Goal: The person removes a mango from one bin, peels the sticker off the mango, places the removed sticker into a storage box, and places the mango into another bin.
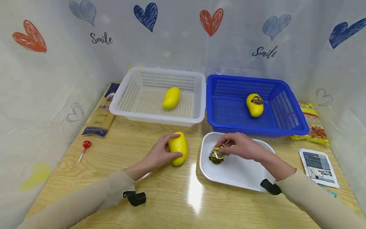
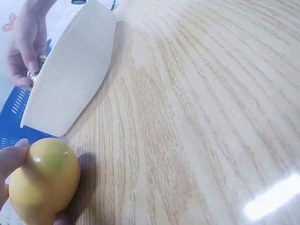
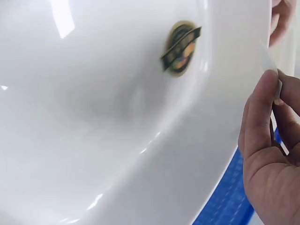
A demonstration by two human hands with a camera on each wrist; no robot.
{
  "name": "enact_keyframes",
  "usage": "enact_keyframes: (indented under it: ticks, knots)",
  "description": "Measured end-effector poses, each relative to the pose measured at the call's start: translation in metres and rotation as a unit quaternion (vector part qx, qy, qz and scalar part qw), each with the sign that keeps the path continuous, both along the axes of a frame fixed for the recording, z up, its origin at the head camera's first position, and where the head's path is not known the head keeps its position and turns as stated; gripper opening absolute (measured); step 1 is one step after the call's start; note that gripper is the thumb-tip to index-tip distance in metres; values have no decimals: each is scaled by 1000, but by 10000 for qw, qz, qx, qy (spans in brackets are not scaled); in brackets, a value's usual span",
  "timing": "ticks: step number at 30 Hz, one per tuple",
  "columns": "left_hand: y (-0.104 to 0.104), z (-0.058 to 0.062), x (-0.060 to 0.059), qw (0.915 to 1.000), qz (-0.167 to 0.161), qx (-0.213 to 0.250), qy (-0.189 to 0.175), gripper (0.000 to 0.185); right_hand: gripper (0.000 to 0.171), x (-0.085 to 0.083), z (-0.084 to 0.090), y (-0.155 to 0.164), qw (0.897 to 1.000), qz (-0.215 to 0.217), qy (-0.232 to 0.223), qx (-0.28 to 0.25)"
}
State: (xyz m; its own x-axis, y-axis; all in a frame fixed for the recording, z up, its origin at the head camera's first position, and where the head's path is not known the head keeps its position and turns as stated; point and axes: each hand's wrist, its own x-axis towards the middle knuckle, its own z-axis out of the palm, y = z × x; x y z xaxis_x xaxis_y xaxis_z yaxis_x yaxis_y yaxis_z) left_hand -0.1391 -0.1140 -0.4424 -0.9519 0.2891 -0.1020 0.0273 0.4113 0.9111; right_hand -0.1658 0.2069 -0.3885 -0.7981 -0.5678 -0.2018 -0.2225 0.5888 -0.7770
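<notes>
Smooth yellow plastic mango [image 1: 178,149] lies on wooden desk [image 1: 114,178], just left of white oval plastic tray [image 1: 237,173]; long axis runs near-to-far, slightly tilted, far tip pointing toward white perforated plastic basket [image 1: 125,95]. Left hand [image 1: 158,154] clasps mango from tray-far side, fingers over top, thumb at near end. Right hand [image 1: 243,146] over tray, fingertips pinching round gold-and-black sticker [image 1: 216,156] above tray floor.
</notes>
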Motion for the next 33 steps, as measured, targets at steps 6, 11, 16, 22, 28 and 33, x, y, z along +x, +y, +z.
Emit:
enact_keyframes:
  ticks: [6, 11, 16, 22, 28, 33]
  knots:
    - [-1, -1, 0, 10000, 49, -70, -51, 68, 19, 2, -8, 30, 9997, -223, -122, -3]
    - [-1, -1, 0, 9999, 26, -108, -44, 68, 18, -1, -10, 43, 9992, -371, -76, 102]
    - [0, 0, -1, 9999, -14, -112, -52, 68, 16, -3, -10, 47, 9990, -376, -6, 224]
    - [1, 1, -1, 9999, -67, -100, -81, 68, 11, -3, -6, 43, 9978, 32, 146, 644]
    - [0, 1, -1, 9999, -78, -95, -79, 68, 8, -4, -8, 38, 9918, 406, 272, 1178]
    - [-1, 1, -1, 9998, -86, -113, -105, 68, 8, -8, -18, 34, 9918, 636, 417, 1027]
